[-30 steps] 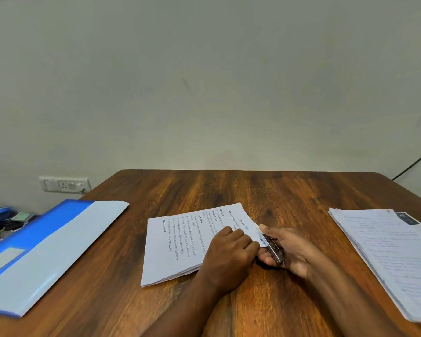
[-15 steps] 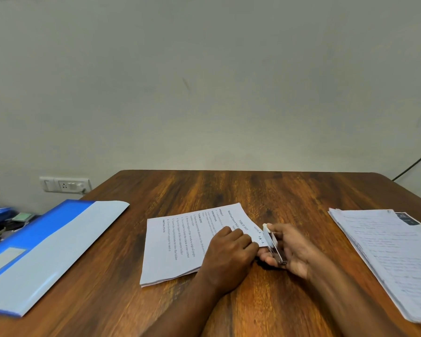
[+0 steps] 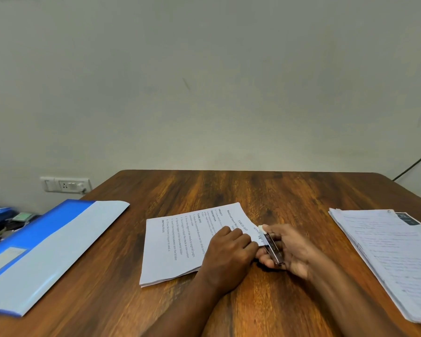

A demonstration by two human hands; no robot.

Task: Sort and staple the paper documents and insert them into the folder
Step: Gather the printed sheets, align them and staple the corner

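A small stack of printed white sheets (image 3: 180, 242) lies in the middle of the wooden table (image 3: 265, 190). My left hand (image 3: 229, 249) rests on the stack's right part with its fingers curled, holding the sheets down. My right hand (image 3: 289, 249) grips a small metal stapler (image 3: 271, 246) at the stack's right corner. A blue and pale folder (image 3: 49, 251) lies at the left. A second, thicker pile of papers (image 3: 389, 251) lies at the right.
A wall socket (image 3: 65, 184) sits on the wall at the left. Some blue and dark items (image 3: 0, 220) lie beyond the folder at the left edge. A dark cable (image 3: 416, 161) runs down the wall at the right.
The stapler in my right hand has shifted slightly on the stack's right corner, its white tip now showing. My left hand stays on the sheets.
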